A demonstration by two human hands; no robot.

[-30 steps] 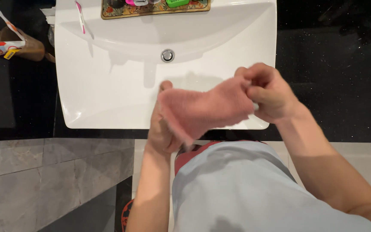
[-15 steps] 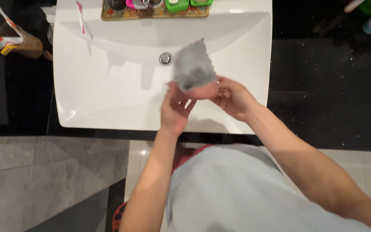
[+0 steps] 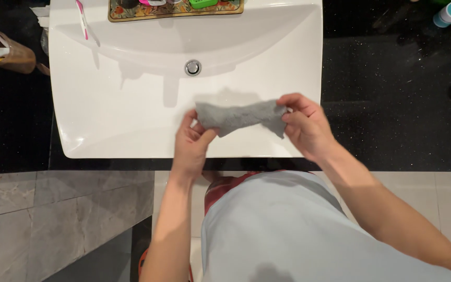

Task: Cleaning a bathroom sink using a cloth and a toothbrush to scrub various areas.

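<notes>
Over a white sink (image 3: 105,120), a person's left hand (image 3: 191,146) and right hand (image 3: 304,125) each grip one end of a grey cloth (image 3: 241,117), stretched between them above the basin, below the drain (image 3: 193,67); black desk (image 3: 392,104) alongside.

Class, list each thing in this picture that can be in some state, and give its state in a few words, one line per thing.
Grey cloth: stretched between both hands, twisted, held above the basin.
Left hand: shut on one end of the cloth.
Right hand: shut on the other end.
Sink: no standing water visible.
Drain: uncovered.
Toothbrush: resting on the sink's back rim.
</notes>
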